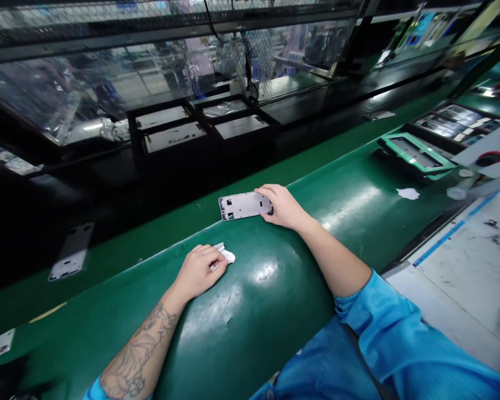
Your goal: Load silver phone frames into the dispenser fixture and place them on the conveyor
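My right hand [281, 206] grips the right end of a phone frame [244, 205], a thin silvery plate with small cutouts and a dark edge. It is held over the line where the green bench top [150, 300] meets the darker green strip behind it. Lower and to the left, my left hand [200, 270] is closed on a crumpled white wipe [225, 254], close to the bench surface. A gap separates the wipe from the frame. Part of the frame's right end is hidden behind my right fingers.
Another phone frame [71, 253] lies on the strip at left. Black trays [208, 129] with white plates stand behind. At right are a green-rimmed fixture [419, 153], a white scrap [408, 193] and a grey machine box [489, 147]. A white plate [0, 344] lies at lower left.
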Action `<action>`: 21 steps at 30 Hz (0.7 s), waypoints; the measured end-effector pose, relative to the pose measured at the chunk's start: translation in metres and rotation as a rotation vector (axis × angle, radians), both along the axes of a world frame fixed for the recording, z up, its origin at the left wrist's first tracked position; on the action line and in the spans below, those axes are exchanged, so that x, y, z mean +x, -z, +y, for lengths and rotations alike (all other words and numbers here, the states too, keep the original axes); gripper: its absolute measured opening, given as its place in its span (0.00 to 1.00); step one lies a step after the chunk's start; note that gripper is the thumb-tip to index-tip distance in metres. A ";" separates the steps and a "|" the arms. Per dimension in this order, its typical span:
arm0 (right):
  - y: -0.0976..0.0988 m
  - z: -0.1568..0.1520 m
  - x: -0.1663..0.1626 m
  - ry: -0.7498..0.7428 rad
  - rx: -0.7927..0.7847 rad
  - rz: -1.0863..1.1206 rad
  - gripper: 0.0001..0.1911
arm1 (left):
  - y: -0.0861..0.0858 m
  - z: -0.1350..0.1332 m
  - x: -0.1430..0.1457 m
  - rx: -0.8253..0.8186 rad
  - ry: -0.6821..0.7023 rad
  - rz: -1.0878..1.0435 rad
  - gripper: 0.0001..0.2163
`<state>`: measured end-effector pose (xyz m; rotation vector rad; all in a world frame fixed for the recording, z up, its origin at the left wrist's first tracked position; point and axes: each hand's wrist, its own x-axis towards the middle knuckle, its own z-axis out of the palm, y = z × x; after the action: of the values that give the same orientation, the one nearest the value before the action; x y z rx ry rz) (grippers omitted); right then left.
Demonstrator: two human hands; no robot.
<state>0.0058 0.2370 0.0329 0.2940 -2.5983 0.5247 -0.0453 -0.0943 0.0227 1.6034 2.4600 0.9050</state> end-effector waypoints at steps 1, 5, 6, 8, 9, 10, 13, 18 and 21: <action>0.000 0.000 0.000 0.000 -0.001 -0.003 0.41 | 0.000 0.000 0.000 0.003 0.000 -0.002 0.10; -0.001 0.000 0.000 0.000 0.016 0.013 0.39 | -0.001 0.001 0.002 0.024 0.008 -0.005 0.10; -0.001 -0.001 0.000 -0.003 0.022 0.023 0.39 | -0.002 0.001 0.003 0.037 0.013 -0.003 0.10; -0.001 -0.002 0.000 -0.019 0.025 0.039 0.39 | -0.003 0.000 0.003 0.085 0.020 -0.017 0.10; -0.001 -0.004 -0.001 -0.030 0.020 0.042 0.39 | -0.004 -0.001 0.003 0.121 0.004 -0.032 0.10; -0.001 -0.005 -0.001 -0.041 0.012 0.038 0.40 | -0.003 -0.002 0.001 0.166 -0.045 -0.046 0.09; 0.000 -0.012 -0.003 -0.069 -0.012 0.049 0.39 | 0.004 -0.005 -0.009 0.316 -0.419 -0.110 0.07; -0.001 -0.022 -0.004 -0.145 -0.074 0.254 0.38 | 0.023 -0.007 -0.026 0.503 -0.650 -0.433 0.27; -0.003 -0.028 -0.002 -0.175 -0.084 0.295 0.40 | 0.025 -0.008 -0.023 0.422 -0.479 -0.410 0.33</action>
<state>0.0038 0.2093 0.0359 0.5320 -2.2712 0.5994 -0.0687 -0.1021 -0.0021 0.7644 2.4807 1.7124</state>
